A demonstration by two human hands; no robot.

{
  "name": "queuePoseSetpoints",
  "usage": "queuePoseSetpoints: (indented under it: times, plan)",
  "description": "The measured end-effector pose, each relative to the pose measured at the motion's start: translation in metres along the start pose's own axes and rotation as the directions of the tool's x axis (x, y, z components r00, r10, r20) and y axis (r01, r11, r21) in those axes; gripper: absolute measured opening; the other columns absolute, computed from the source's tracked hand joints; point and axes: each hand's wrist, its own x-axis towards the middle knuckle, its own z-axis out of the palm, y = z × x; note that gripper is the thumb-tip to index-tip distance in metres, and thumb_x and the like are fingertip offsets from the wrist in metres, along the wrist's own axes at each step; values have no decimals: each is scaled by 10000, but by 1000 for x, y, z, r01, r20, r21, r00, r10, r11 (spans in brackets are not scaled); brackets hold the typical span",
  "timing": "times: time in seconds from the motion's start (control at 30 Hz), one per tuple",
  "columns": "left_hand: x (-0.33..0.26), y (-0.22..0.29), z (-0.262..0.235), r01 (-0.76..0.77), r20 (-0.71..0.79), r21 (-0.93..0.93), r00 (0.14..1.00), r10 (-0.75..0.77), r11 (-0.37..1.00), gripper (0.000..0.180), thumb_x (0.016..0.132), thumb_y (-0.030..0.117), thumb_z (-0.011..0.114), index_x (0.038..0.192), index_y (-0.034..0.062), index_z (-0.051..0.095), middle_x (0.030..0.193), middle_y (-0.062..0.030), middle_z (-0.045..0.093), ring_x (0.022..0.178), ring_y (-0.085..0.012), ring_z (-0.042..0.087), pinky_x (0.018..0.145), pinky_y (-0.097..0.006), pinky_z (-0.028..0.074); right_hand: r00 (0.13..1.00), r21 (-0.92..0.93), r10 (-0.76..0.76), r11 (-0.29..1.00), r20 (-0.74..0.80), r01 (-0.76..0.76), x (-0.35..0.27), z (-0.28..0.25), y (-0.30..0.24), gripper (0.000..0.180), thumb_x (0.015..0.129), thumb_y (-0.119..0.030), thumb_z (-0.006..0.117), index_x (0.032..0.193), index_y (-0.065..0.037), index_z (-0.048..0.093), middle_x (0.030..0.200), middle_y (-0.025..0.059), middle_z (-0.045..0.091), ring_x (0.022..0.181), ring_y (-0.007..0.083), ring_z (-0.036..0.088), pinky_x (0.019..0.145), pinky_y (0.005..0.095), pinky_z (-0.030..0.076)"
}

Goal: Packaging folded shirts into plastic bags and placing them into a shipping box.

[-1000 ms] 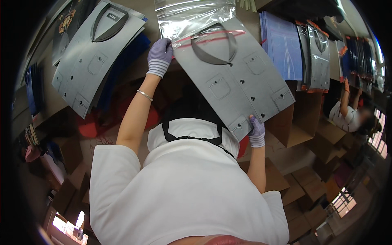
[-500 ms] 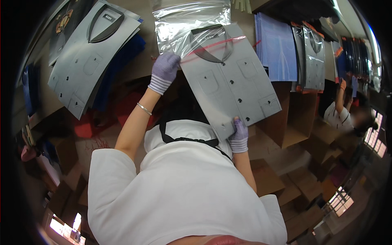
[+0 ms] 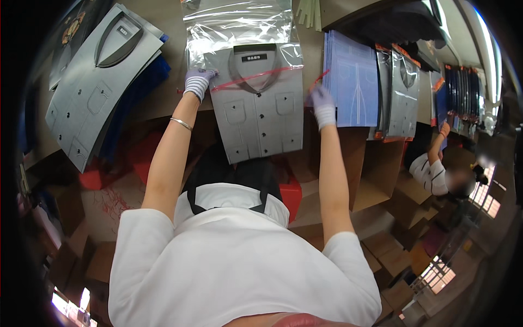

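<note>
A grey shirt-shaped printed sheet [image 3: 256,128], with dark collar, pockets and buttons, lies in front of me with its lower end over the table edge. Its collar end is inside a clear plastic bag [image 3: 239,27]; a red strip [image 3: 234,83] crosses the bag's mouth. My left hand [image 3: 199,83], in a purple-and-white striped glove, pinches the bag's left edge beside the sheet. Off the sheet's right side is my right hand [image 3: 322,106], gloved alike and blurred. Its fingers are near a short red strip [image 3: 325,73]; whether they hold it is unclear.
On the left, similar grey sheets [image 3: 81,114] lie over blue ones [image 3: 128,92]. Blue sheets [image 3: 351,82] and bagged grey ones [image 3: 403,95] stand at right, above open cardboard boxes [image 3: 376,169]. A co-worker [image 3: 430,171] is at far right. Red stools [image 3: 101,173] sit below.
My right hand has left the sheet's lower corner and moved up to its right side. The sheet has turned straighter toward me. My left hand stays at the bag's edge.
</note>
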Motion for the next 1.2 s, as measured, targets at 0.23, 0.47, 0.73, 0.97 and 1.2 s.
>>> queuePoseSetpoints:
  times: [0.23,0.47,0.73,0.97,1.2]
  plan:
    - [30,-53,7,-66,-73,-301,996,46,951,281,750,176,682,921,-36,615,789,-79,638,651,-145,598,585,-271,514,979,46,-191,981,68,188,114,51,-42,258,786,-150,579,964,36,603,893,169,635,833,216,604,768,275,445]
    - [-60,-71,32,-54,51,-454,995,86,890,149,778,118,634,815,-26,623,633,26,541,573,-52,450,524,-212,393,992,246,122,963,-22,-113,-5,15,9,218,786,-82,605,958,52,606,870,76,634,807,117,561,752,234,441]
    - [-164,-163,34,-53,464,-45,883,68,998,92,788,76,569,785,-8,605,673,-107,611,612,-152,578,598,-277,467,782,352,590,702,200,-619,-161,27,94,146,803,-126,627,848,11,597,721,21,584,612,84,523,530,221,429]
    - [-192,-17,-52,-151,723,-346,587,366,926,107,790,31,567,879,-20,596,754,-74,617,692,-111,566,684,-245,480,974,739,202,671,-100,-64,-152,-81,-95,124,819,-156,580,742,-71,532,606,-12,488,518,58,450,429,189,323]
    - [-199,-7,-23,-272,732,-353,515,445,895,110,813,34,532,873,-38,589,778,-101,618,716,-149,594,678,-262,487,744,-200,-610,720,273,664,-121,-84,-227,345,689,1,577,1006,-122,629,771,117,617,673,295,580,592,337,459]
